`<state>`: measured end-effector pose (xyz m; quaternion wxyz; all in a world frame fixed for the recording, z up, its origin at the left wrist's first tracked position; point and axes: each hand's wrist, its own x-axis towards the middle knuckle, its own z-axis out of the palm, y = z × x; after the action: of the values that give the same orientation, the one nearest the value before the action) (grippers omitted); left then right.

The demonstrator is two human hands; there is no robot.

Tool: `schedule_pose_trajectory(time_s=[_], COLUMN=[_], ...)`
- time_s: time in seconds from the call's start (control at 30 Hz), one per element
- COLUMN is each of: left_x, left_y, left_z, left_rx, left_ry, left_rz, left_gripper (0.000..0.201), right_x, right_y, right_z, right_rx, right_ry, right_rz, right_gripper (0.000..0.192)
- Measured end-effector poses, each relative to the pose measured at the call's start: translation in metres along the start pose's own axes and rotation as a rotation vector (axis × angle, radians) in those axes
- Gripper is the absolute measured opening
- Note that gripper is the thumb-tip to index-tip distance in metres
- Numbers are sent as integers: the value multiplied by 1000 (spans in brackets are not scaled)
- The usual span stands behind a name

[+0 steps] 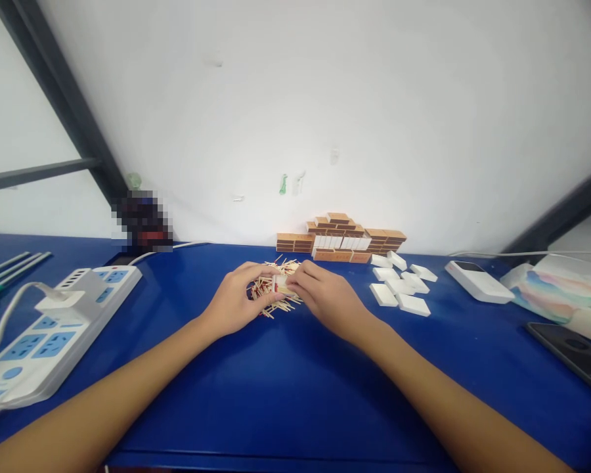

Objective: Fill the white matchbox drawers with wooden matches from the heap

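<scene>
A loose heap of matches (pixel 270 309) with reddish heads lies on the blue table in front of me. Over it, my left hand (pixel 236 297) grips a small white matchbox tray (pixel 278 282) between thumb and fingers, its open side facing up. My right hand (pixel 325 294) reaches in from the other side, fingertips pinched together at the tray's right end. Whatever those fingers hold is hidden. Some pale sticks show in or beside the tray, but I cannot tell which.
Stacked brown matchboxes (pixel 339 255) stand against the wall. Several white box-like pieces (pixel 400 286) lie right of my right hand. A power strip (pixel 59 341) with a plugged-in charger is at left. A white device (pixel 479 281), a tissue pack (pixel 536 289) and a phone (pixel 571 355) lie at right.
</scene>
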<state>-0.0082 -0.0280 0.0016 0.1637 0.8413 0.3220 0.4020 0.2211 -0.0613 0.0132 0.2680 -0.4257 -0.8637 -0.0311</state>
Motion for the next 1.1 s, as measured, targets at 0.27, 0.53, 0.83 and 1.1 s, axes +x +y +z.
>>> schedule_pose_trajectory(time_s=[0.27, 0.53, 0.83, 1.1], left_x=[6, 9, 8, 7], left_y=[-9, -18, -20, -19], left_z=[-5, -11, -9, -9], left_rx=[78, 202, 191, 202], left_ry=[152, 266, 236, 188], left_rz=[-48, -109, -94, -51], left_gripper=[32, 28, 27, 28], right_x=[-1, -3, 6, 1], right_y=[-2, -37, -32, 3], right_z=[0, 29, 23, -1], right_rx=[183, 235, 155, 26], right_ry=[222, -86, -290, -229], right_rz=[49, 187, 209, 140], right_gripper=[12, 13, 13, 10])
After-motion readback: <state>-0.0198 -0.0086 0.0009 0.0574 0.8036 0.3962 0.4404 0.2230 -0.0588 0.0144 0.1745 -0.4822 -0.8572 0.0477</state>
